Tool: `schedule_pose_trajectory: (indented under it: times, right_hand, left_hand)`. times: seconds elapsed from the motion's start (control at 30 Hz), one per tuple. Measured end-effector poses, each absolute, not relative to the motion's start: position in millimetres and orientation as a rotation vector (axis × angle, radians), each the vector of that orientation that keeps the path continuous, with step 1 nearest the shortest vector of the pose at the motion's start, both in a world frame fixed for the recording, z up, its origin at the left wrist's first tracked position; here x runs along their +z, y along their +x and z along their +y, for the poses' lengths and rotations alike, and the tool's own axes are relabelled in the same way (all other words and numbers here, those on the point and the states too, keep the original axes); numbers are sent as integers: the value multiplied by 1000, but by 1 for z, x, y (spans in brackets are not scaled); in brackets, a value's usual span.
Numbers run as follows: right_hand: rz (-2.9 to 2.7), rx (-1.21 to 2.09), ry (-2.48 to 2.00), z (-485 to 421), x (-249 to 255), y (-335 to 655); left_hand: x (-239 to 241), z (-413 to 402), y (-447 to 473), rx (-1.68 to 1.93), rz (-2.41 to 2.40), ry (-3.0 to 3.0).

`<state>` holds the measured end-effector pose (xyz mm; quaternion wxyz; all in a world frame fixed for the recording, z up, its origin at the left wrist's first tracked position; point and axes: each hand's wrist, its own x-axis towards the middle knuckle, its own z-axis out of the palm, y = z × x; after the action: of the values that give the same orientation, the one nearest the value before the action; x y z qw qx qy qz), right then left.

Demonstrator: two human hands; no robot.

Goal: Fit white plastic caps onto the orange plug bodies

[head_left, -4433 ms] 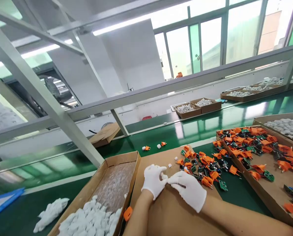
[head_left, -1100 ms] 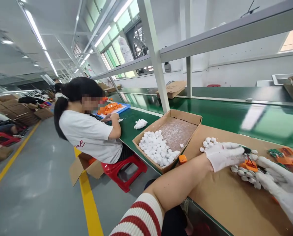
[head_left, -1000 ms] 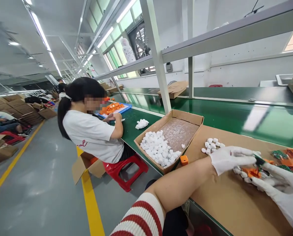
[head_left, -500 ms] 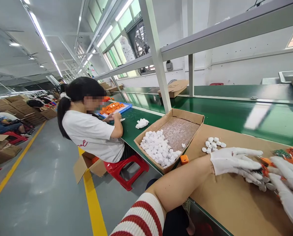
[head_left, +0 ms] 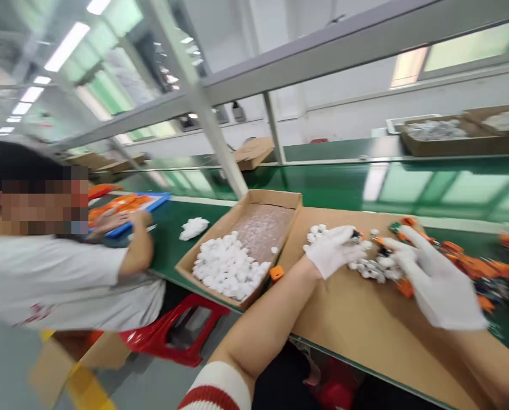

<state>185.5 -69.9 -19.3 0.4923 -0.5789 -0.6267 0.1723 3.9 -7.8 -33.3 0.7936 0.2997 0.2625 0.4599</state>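
Both my hands wear white gloves and rest over a brown cardboard sheet (head_left: 357, 324). My left hand (head_left: 332, 253) is closed, its fingertips pinching a small orange and dark part (head_left: 357, 234). My right hand (head_left: 434, 280) reaches toward that part from the right, and its fingers are smeared by motion. Between and under the hands lies a scatter of small white caps (head_left: 372, 269). Orange plug parts with green circuit boards (head_left: 472, 265) are heaped just right of my right hand.
An open cardboard box (head_left: 254, 196) holding several white caps (head_left: 229, 267) sits left of the sheet, an orange piece (head_left: 275, 273) beside it. A seated co-worker in a white shirt (head_left: 53, 285) works at a blue tray (head_left: 152, 200). A green conveyor belt (head_left: 335, 182) runs behind. A red stool (head_left: 173, 336) stands below.
The view has swung right and is blurred, so the co-worker now sits at the left edge. My hands stay together over the white caps with the orange part between them.
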Motion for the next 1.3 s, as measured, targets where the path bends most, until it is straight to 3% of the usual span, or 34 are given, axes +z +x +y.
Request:
schedule_pose_trajectory:
  times: [0.07,0.13,0.33,0.7,1.13,1.3]
  right_hand:
    - [-1368,840,-1386,-72,-20,183]
    - [-1213,972,-1270,-70,-21,181]
    - [-1170,893,-1255,-70,-19,184]
    - [-1651,187,-1350,-72,-42,180]
    - [-1779,511,-1342,-86,-22,177]
    - [-1891,348,-1327,-83,-34,175]
  left_hand:
    - [-30,-10,4,945,569,659]
    - [-27,-11,5,918,584,649]
    - [-27,-17,12,872,592,625]
    - [-33,-35,27,822,549,820]
    - [-32,-38,28,851,596,818]
    - [-39,-34,27,877,646,775]
